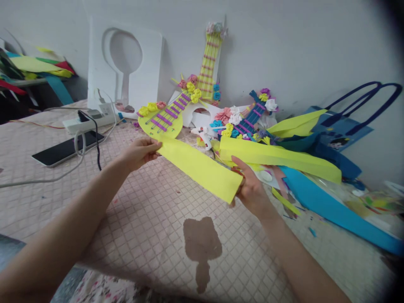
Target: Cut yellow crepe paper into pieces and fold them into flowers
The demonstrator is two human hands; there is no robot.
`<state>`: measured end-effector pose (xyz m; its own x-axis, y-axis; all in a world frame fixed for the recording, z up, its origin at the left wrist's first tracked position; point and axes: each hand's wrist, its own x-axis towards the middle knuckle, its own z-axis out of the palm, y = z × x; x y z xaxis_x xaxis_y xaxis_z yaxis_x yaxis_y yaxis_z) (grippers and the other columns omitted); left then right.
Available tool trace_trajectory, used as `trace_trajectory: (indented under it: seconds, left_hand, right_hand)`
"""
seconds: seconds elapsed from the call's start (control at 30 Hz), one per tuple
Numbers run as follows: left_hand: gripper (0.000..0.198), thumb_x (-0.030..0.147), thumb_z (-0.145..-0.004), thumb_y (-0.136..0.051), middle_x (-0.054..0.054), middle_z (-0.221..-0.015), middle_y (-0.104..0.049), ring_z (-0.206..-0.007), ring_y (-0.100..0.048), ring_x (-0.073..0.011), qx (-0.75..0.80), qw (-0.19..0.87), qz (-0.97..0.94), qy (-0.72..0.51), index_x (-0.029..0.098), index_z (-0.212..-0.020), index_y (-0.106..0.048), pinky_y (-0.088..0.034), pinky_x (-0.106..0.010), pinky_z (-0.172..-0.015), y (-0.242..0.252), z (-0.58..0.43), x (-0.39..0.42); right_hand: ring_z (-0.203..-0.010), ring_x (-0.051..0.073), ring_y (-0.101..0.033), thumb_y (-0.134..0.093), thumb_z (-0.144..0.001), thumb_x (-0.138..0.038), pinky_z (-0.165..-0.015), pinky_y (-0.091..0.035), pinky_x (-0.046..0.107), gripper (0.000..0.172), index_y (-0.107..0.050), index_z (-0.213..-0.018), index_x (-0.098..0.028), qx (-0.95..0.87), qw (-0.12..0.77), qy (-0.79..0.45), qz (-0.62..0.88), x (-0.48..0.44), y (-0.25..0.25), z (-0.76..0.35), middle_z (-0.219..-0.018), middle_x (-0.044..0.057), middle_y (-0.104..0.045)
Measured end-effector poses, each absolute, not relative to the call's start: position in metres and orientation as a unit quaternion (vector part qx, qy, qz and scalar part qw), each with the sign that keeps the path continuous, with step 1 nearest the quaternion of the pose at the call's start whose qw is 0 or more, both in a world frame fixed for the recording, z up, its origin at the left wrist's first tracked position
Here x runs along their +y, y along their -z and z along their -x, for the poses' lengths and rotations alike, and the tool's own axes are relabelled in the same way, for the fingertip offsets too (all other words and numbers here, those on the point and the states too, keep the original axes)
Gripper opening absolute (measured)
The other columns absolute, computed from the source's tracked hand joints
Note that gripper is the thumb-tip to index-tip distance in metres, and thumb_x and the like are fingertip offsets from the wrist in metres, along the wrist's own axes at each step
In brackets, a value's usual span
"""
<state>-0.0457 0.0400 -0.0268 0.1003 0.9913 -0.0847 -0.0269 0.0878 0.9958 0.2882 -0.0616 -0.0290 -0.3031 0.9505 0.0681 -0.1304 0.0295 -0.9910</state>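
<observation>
Left hand (pixel 139 153), right hand (pixel 252 191), yellow strip (pixel 198 166) between

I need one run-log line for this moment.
yellow strip: held above quilted table | left hand: grips one end | right hand: grips other end

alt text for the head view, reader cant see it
A yellow strip is held between the left hand and right hand above a quilted table. Behind lie flower-trimmed guitars, a glue gun and a blue bag.
</observation>
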Motion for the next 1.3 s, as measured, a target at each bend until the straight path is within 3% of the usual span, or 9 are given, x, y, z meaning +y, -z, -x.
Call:
trace_trajectory:
  seconds: [0.03, 0.1, 0.3, 0.4, 0.5, 0.67, 0.87, 1.1, 1.3]
  left_hand:
    - [0.015, 0.023, -0.071, -0.072, 0.000, -0.066, -0.060, -0.054, -0.053, -0.0052, 0.470, 0.581, -0.487, -0.452, 0.015, -0.072, -0.059, -0.046, -0.016, -0.050, 0.027, 0.047, 0.040]
    - [0.015, 0.021, -0.069, -0.074, 0.000, -0.068, -0.060, -0.052, -0.051, -0.0034, 0.437, 0.643, -0.466, -0.422, 0.014, -0.074, -0.061, -0.044, -0.013, -0.047, 0.030, 0.046, 0.040]
    - [0.017, 0.021, -0.067, -0.076, 0.002, -0.066, -0.058, -0.050, -0.050, -0.0017, 0.410, 0.723, -0.458, -0.315, 0.014, -0.071, -0.060, -0.043, -0.011, -0.048, 0.038, 0.026, 0.033]
    - [0.018, 0.021, -0.067, -0.075, 0.000, -0.068, -0.060, -0.049, -0.050, -0.0018, 0.411, 0.728, -0.469, -0.286, 0.014, -0.070, -0.060, -0.042, -0.011, -0.046, 0.039, 0.014, 0.028]
    - [0.019, 0.022, -0.067, -0.075, 0.000, -0.067, -0.061, -0.048, -0.050, -0.0021, 0.417, 0.727, -0.475, -0.269, 0.013, -0.070, -0.058, -0.040, -0.012, -0.044, 0.040, 0.006, 0.025]
    - [0.021, 0.027, -0.069, -0.073, 0.001, -0.063, -0.058, -0.049, -0.052, -0.0045, 0.436, 0.693, -0.517, -0.250, 0.013, -0.074, -0.058, -0.042, -0.015, -0.047, 0.043, 0.002, 0.023]
    - [0.025, 0.035, -0.071, -0.071, 0.001, -0.068, -0.060, -0.055, -0.055, -0.0064, 0.429, 0.642, -0.575, -0.270, 0.015, -0.075, -0.057, -0.043, -0.018, -0.053, 0.051, 0.000, 0.026]
    - [0.022, 0.034, -0.071, -0.069, 0.000, -0.066, -0.061, -0.057, -0.055, -0.0086, 0.437, 0.586, -0.616, -0.294, 0.016, -0.072, -0.056, -0.044, -0.021, -0.055, 0.050, -0.009, 0.021]
    - [0.020, 0.031, -0.070, -0.068, 0.002, -0.062, -0.058, -0.055, -0.054, -0.0083, 0.440, 0.578, -0.616, -0.306, 0.016, -0.069, -0.056, -0.044, -0.021, -0.054, 0.049, -0.013, 0.018]
  right_hand:
    - [-0.043, 0.016, -0.057, -0.063, -0.066, -0.066, -0.044, -0.047, 0.030, 0.095, -0.023, -0.144, -0.029, -0.556, 0.432, -0.620, 0.347, -0.062, 0.026, -0.292, -0.069, -0.001, -0.067]
    - [-0.046, 0.016, -0.059, -0.052, -0.074, -0.070, -0.046, -0.047, 0.029, 0.088, -0.021, -0.146, -0.030, -0.555, 0.408, -0.637, 0.347, -0.060, 0.026, -0.295, -0.074, 0.002, -0.068]
    - [-0.087, 0.018, -0.064, -0.051, -0.088, -0.040, -0.078, -0.052, 0.036, 0.057, -0.031, -0.141, -0.034, -0.683, 0.360, -0.497, 0.395, -0.057, 0.053, -0.273, -0.119, 0.008, -0.059]
    - [-0.111, 0.021, -0.055, -0.052, -0.089, -0.030, -0.088, -0.048, 0.040, 0.054, -0.034, -0.139, -0.037, -0.782, 0.376, -0.323, 0.377, -0.059, 0.060, -0.262, -0.141, 0.008, -0.038]
    - [-0.128, 0.025, -0.040, -0.054, -0.088, -0.023, -0.098, -0.042, 0.045, 0.060, -0.030, -0.139, -0.045, -0.855, 0.351, -0.179, 0.338, -0.062, 0.060, -0.257, -0.151, 0.002, -0.020]
    - [-0.137, 0.028, -0.025, -0.061, -0.084, -0.023, -0.106, -0.033, 0.049, 0.058, -0.040, -0.132, -0.049, -0.901, 0.305, -0.080, 0.297, -0.068, 0.055, -0.258, -0.155, -0.007, -0.008]
    - [-0.134, 0.029, -0.030, -0.066, -0.079, -0.023, -0.106, -0.031, 0.052, 0.030, -0.065, -0.106, -0.037, -0.887, 0.319, -0.124, 0.311, -0.069, 0.050, -0.258, -0.151, -0.005, -0.026]
    - [-0.135, 0.028, -0.030, -0.068, -0.077, -0.029, -0.105, -0.034, 0.049, 0.017, -0.069, -0.094, -0.033, -0.811, 0.345, -0.296, 0.368, -0.072, 0.047, -0.256, -0.151, -0.005, -0.025]
    - [-0.138, 0.026, -0.025, -0.064, -0.082, -0.031, -0.108, -0.031, 0.048, 0.015, -0.070, -0.095, -0.034, -0.842, 0.314, -0.302, 0.317, -0.068, 0.045, -0.258, -0.151, -0.006, -0.025]
